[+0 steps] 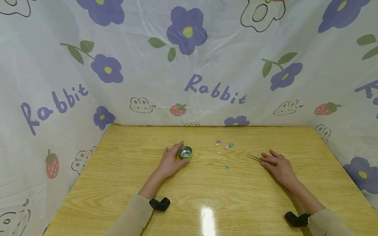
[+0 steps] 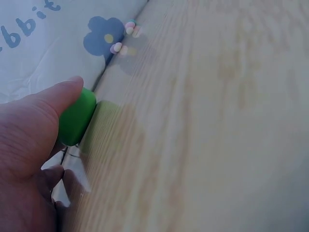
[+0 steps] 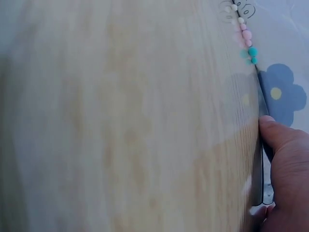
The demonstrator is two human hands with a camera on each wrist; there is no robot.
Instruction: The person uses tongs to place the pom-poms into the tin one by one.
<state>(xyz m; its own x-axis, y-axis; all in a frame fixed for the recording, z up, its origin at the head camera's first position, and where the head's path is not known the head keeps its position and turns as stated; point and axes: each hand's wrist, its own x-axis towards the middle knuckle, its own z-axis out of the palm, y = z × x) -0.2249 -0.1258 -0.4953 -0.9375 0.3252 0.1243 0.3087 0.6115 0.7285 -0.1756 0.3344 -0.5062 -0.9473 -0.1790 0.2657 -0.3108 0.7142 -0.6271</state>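
"Now, what is held?"
"Left hand (image 1: 170,163): curled round green tin (image 1: 185,153). Right hand (image 1: 280,166): pinching tweezers (image 1: 254,157), balls (image 1: 226,147) lying between hands."
"Handling?"
"Tweezers probably stiff, best held mid-shank; balls likely light, prone to rolling."

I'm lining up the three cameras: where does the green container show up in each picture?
Head: the green container is near the middle across, below mid-height, held by the left hand.
Left wrist: towards the left side, about mid-height.
Right wrist: not in it.
Shared landmark: the small coloured balls, at the top left of centre in the left wrist view, top right in the right wrist view.
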